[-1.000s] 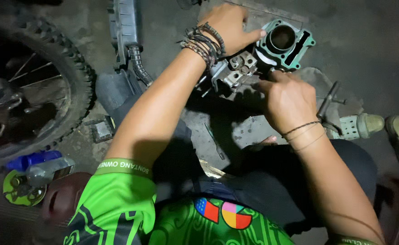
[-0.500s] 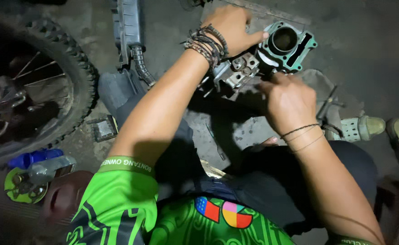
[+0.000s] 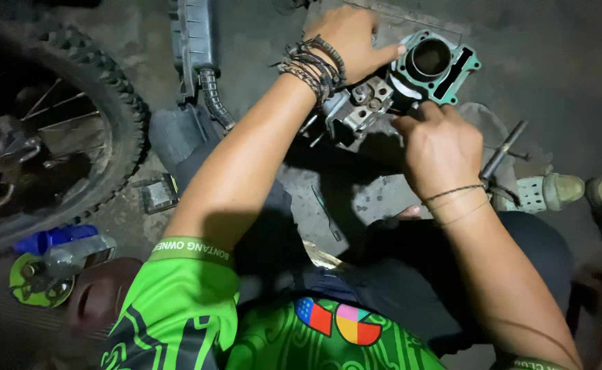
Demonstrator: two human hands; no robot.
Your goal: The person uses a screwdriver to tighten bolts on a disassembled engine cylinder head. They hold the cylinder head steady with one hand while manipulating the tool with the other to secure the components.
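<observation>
My left hand (image 3: 352, 41) is wrapped over the top of the engine cylinder (image 3: 430, 65), fingers closed on it just behind the green gasket (image 3: 467, 75) that rims its round bore, so the part hangs above the concrete floor (image 3: 260, 41) in front of my knees. My right hand (image 3: 441, 147) comes in from below, fingertips pinched against the underside of the cylinder where it meets the grey cylinder head (image 3: 357, 106) bolted to it; I cannot tell whether anything small sits between those fingertips. Braided bracelets (image 3: 312, 65) bunch at my left wrist. On the floor to my right a metal wrench (image 3: 499, 154) lies near a pale sandal (image 3: 544, 192). To my left stands a knobby motorcycle wheel (image 3: 61, 130), with a blue tool (image 3: 51, 240) and a small green disc (image 3: 33, 281) just beside its lower edge.
</observation>
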